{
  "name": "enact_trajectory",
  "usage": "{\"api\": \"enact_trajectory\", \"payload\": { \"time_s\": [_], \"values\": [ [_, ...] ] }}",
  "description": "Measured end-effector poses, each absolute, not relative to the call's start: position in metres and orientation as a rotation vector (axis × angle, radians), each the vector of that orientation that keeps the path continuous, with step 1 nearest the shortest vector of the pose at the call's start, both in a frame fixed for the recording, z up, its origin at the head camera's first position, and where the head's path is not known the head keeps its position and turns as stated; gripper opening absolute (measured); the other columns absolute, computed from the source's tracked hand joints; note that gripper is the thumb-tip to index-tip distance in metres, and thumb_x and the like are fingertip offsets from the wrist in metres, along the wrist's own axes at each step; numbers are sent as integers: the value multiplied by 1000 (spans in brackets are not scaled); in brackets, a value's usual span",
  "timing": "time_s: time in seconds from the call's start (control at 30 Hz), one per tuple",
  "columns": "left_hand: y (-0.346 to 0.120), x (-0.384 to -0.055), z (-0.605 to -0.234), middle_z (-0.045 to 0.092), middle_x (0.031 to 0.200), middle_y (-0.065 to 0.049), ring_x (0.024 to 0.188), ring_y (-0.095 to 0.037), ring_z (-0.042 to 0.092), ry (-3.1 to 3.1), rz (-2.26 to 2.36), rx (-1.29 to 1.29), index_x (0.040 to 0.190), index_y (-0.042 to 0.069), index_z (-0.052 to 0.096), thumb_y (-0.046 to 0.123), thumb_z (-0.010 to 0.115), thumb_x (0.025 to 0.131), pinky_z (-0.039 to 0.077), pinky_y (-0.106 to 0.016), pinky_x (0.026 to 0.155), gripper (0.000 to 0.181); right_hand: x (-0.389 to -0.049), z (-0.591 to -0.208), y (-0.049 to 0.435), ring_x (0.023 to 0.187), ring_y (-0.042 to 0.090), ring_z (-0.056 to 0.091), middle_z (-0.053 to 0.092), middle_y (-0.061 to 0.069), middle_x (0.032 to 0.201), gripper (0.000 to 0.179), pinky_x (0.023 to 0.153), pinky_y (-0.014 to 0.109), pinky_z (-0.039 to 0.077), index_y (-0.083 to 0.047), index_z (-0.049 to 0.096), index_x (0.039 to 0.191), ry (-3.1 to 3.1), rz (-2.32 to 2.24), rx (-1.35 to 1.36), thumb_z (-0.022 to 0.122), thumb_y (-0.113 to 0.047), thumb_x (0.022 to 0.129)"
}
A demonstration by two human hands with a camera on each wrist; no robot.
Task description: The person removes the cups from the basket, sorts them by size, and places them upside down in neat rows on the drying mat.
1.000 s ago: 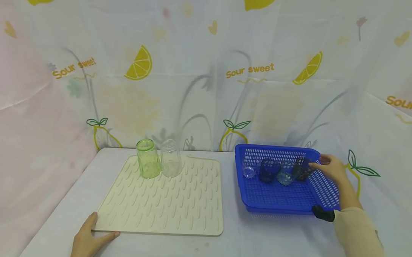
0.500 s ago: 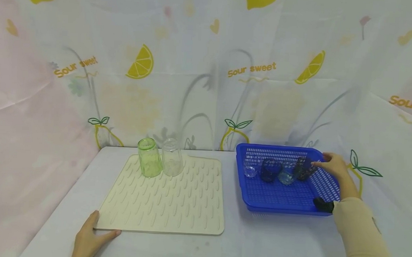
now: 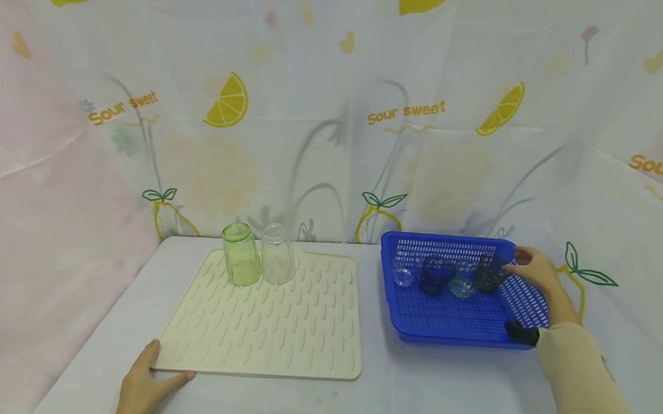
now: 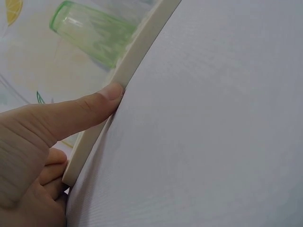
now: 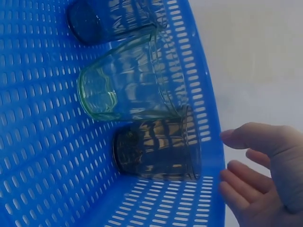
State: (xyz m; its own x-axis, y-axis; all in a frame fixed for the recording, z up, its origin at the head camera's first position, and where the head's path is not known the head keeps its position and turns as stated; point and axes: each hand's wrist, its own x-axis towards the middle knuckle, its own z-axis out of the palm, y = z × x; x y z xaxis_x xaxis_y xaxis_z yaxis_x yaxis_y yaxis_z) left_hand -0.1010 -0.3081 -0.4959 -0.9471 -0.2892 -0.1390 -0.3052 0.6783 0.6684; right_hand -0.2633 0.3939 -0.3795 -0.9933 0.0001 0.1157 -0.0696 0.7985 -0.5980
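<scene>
The front-left corner of the mat [image 3: 294,330] is touched by the spread left hand [image 3: 141,386], presumably to steady it; the right hand [image 3: 539,274], fingers parted, is held empty at the rear-right corner of the basket [image 3: 442,322], near the dark glass [image 5: 154,147] inside.

There stands my smoky see-through glass tumbler [image 5: 154,147], rim up, back right in the blue perforated plastic basket [image 3: 469,341]; over on my left, the beige ridged rectangular mat [image 3: 262,320] lies flat!
</scene>
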Motion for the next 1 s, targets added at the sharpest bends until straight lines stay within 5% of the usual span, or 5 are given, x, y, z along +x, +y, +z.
{"api": "enact_trajectory", "payload": {
  "time_s": [0.37,0.57,1.0],
  "values": [
    [-308,-101,-495,9,146,-39,135,-53,10,2843,1141,-517,142,-15,3,34,84,67,13,-60,113,121,-265,-380,387,117,62,34,29,51,127,79,97,66,37,27,23,131,-3067,973,73,66,-18,83],
    [-308,-101,-493,6,147,-38,135,-52,8,2823,1140,-509,142,-15,1,37,84,67,11,-59,113,123,-269,-380,384,121,65,23,19,51,133,86,99,71,28,23,17,135,-3105,912,74,68,-20,80],
    [-308,-101,-493,5,147,-38,135,-53,7,2811,1141,-512,142,-15,0,38,83,67,11,-60,113,124,-288,-389,381,118,67,25,22,50,131,78,96,73,30,20,21,134,-3165,884,204,64,3,70]
  ]
}}
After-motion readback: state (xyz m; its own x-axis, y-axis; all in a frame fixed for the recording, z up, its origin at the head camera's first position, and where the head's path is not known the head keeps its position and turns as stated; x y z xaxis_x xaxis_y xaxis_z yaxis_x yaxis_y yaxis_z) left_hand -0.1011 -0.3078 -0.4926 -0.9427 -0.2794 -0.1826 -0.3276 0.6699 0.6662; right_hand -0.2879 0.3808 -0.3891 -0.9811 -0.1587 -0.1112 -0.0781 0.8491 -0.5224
